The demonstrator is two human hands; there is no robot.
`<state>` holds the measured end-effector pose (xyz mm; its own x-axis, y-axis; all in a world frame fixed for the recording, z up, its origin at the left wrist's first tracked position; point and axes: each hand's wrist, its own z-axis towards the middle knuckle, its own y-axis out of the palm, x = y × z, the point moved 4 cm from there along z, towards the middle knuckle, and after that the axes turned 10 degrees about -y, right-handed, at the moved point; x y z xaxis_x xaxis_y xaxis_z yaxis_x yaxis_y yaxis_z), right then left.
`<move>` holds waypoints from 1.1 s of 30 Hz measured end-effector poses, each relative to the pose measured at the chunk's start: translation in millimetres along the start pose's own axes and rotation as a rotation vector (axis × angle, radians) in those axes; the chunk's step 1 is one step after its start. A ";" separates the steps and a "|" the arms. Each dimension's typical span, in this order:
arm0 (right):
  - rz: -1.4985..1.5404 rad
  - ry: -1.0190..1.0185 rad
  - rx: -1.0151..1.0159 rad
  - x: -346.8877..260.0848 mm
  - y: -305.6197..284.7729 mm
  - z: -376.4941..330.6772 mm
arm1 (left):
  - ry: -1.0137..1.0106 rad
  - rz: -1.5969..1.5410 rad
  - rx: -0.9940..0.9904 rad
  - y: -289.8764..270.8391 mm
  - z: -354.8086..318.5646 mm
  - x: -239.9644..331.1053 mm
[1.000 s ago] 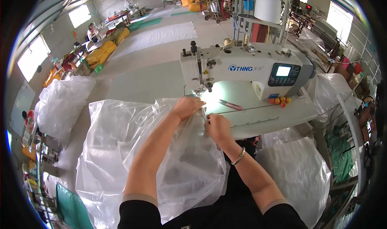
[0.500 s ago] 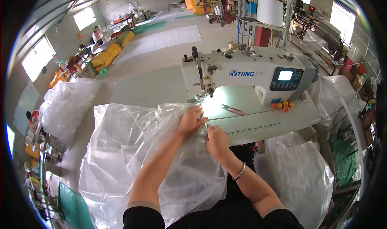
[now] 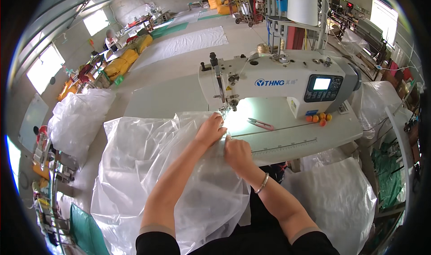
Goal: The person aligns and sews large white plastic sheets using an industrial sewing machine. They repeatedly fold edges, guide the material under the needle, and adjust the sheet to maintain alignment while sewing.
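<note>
A large translucent plastic sheet point(image 3: 139, 165) lies bunched over the left front of the table, with its right edge near the needle of a white sewing machine point(image 3: 269, 82). My left hand point(image 3: 210, 130) presses its curled fingers on that edge, close beside the lit presser foot point(image 3: 223, 110). Just below and to the right, my right hand point(image 3: 238, 152) is closed on the same edge, index finger toward the needle. A bracelet circles my right wrist. Thread snips point(image 3: 261, 124) with pinkish handles rest on the table right of the needle.
Small orange and red balls point(image 3: 321, 118) sit under the machine's control panel. A ruler scale point(image 3: 287, 146) runs along the table's front edge. More plastic sheeting point(image 3: 332, 192) is at the lower right, and a plastic bundle point(image 3: 81, 120) stands at left. A white thread cone point(image 3: 301, 8) stands behind.
My right hand has shifted slightly up and left along the sheet's edge, and its index finger is straighter. My left hand has moved a little. The whole view has tilted slightly.
</note>
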<state>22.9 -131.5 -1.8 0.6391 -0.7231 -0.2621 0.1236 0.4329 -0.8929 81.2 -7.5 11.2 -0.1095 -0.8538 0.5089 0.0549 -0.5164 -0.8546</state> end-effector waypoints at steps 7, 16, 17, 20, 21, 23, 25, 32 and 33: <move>0.052 0.028 0.119 18.5 19.8 27.4 | 0.065 -0.114 0.109 1.2 -130.4 46.8; 0.308 0.035 0.254 46.4 14.7 30.0 | -0.386 0.357 -0.134 72.3 -365.9 -69.2; 0.376 0.022 0.331 49.2 11.0 22.3 | -0.465 0.348 -0.154 74.7 -391.8 -90.5; 0.433 -0.080 0.611 30.5 -14.8 -22.0 | -0.592 0.163 -0.004 76.8 -449.9 -113.5; 0.494 -0.062 0.610 21.5 -22.4 -42.3 | -0.603 0.094 0.056 77.5 -462.6 -113.1; 0.603 -0.018 0.618 3.4 -40.4 -86.6 | -0.453 0.026 0.204 64.5 -434.4 -67.2; 0.709 -0.085 0.466 -23.2 -44.5 -121.2 | -0.317 -0.099 0.291 58.0 -398.8 -24.5; 0.345 -0.084 0.498 -41.1 -56.3 -166.4 | -0.282 0.029 0.355 79.2 -320.2 -12.7; 0.300 -0.100 0.443 -39.6 -52.2 -173.6 | -0.305 0.017 0.327 81.5 -323.0 -22.1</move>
<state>-140.7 -218.9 -8.3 0.7623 -0.4876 -0.4257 0.2193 0.8133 -0.5390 -232.5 -9.5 -103.2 0.1893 -0.8173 0.5442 0.3709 -0.4537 -0.8103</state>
